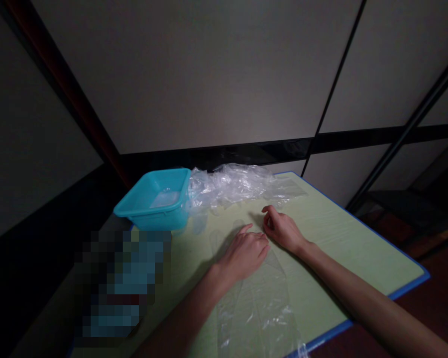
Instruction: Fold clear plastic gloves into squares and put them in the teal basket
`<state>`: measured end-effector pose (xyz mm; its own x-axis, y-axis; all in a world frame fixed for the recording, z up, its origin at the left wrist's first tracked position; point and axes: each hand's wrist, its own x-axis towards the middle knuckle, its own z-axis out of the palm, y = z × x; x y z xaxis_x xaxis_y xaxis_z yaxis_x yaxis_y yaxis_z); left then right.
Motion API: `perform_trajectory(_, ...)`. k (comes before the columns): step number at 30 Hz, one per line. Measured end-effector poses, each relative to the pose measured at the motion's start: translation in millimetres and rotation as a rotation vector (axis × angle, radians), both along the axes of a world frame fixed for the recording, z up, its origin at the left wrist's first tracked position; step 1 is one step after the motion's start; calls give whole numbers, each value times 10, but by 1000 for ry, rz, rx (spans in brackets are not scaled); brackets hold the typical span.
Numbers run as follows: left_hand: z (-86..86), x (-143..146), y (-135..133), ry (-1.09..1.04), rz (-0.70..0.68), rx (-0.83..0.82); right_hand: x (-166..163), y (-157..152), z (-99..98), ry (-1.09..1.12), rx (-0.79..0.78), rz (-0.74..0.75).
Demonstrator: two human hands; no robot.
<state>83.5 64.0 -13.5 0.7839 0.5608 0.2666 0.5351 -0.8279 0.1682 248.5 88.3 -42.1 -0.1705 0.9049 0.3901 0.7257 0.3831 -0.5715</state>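
My left hand [246, 251] lies palm down on a long disposable glove [256, 313] of thin clear plastic, its fingers spread over the upper part. Rounded finger ends of the glove show past the hand, and the wide cuff runs toward the table's front edge. Just to the right, my right hand [283, 231] rests on its side, fingers loosely bent and apart, with nothing visible in them. What lies under my left palm is hidden.
A crumpled heap of clear plastic [239, 181] lies along the back of the yellow-green tabletop [358, 248], which has a blue edge. Left of it stands a turquoise basin [157, 219] with some clear plastic inside. A blurred-out object [130, 278] sits at left. Panelled doors [216, 74] rise behind.
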Motion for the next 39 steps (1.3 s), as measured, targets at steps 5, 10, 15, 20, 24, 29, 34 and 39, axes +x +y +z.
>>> perform_trajectory(5, 12, -7, 3, 2, -4, -1, 50, 47, -20, 131, -16, -23)
perform_trajectory(10, -8, -12, 11, -18, -3, -1, 177, 145, -61, 287, -54, -53)
perform_trajectory(15, -14, -12, 11, -24, -16, 0, 153, 139, -68, 339, -122, 41)
perform_trajectory(20, -1, -17, 7, -22, -14, -3, 98, 104, -48, 346, -178, 105)
perform_trajectory(24, -2, -18, 7, -22, -10, -10, 95, 81, -26, 317, -204, 118)
perform_trajectory(29, -12, -19, 9, -25, -12, -14, 90, 60, -12, 290, -188, 127)
perform_trajectory(34, -9, -21, 14, -19, -11, -18, 60, 29, 4, 257, -149, 145)
perform_trajectory(39, 1, -13, 18, -14, -5, -16, 40, 9, 18, 203, -104, 143)
